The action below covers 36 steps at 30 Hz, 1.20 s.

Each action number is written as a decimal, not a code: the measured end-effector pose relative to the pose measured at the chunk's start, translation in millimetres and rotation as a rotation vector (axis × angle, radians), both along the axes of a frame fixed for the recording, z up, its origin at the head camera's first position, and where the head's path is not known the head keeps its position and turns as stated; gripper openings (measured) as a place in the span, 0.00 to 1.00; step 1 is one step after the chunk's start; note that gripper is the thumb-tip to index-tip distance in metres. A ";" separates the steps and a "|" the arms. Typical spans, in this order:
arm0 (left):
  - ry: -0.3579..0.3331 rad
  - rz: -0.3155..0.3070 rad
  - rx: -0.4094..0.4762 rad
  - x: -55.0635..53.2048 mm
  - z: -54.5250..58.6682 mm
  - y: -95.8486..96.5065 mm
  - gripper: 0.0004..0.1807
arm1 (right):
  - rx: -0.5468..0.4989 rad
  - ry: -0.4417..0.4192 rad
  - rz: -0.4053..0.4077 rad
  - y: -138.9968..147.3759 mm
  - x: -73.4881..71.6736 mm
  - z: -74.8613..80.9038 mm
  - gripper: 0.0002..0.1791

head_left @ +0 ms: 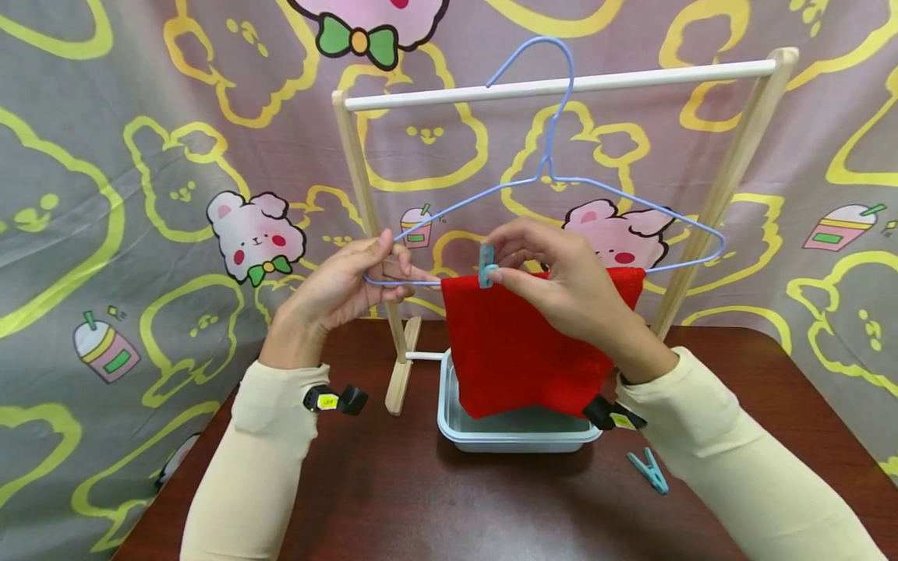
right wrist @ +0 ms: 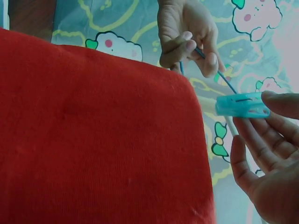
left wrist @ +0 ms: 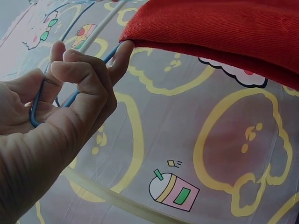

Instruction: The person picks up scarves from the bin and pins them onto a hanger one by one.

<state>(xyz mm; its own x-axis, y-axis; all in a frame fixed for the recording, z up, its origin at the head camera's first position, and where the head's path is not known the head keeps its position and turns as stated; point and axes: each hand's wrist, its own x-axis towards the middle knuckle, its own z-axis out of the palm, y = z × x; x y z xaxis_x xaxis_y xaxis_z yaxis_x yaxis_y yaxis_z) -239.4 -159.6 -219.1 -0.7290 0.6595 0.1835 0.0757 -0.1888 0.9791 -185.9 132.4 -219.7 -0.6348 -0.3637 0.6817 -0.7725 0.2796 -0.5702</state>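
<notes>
A blue wire hanger [head_left: 554, 181] is held up in front of the rack, its left corner gripped by my left hand [head_left: 351, 284], whose fingers curl round the wire. Folded over the hanger's lower bar hangs a red cloth [head_left: 522, 351]. In the left wrist view one fingertip touches the corner of the cloth [left wrist: 215, 28]. My right hand [head_left: 561, 273] pinches a light-blue clothespin [head_left: 486, 266] between thumb and fingers. The clothespin [right wrist: 243, 105] overlaps the cloth's top edge in the head view, near its left end.
Behind the hanger stands a wooden rack with a white rail [head_left: 645, 78]. A pale basin [head_left: 519, 446] sits on the dark table [head_left: 393, 483] below the cloth. Another clothespin [head_left: 648, 471] lies on the table beside my right forearm. A patterned curtain [head_left: 168, 312] surrounds the table.
</notes>
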 end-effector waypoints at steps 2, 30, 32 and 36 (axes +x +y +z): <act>0.004 -0.006 0.002 -0.3 -0.7 -0.1 0.26 | -0.018 0.000 0.004 -3.5 -1.4 -0.4 0.14; -0.009 0.028 -0.063 2.4 2.3 6.1 0.24 | -0.083 -0.160 0.016 -28.7 -18.3 -2.4 0.07; -0.001 0.032 -0.063 3.5 2.3 6.7 0.24 | -0.081 -0.171 0.005 -29.5 -18.7 -2.1 0.07; 0.004 0.036 -0.067 5.4 2.0 7.8 0.24 | -0.083 -0.191 0.007 -31.0 -19.3 -1.7 0.05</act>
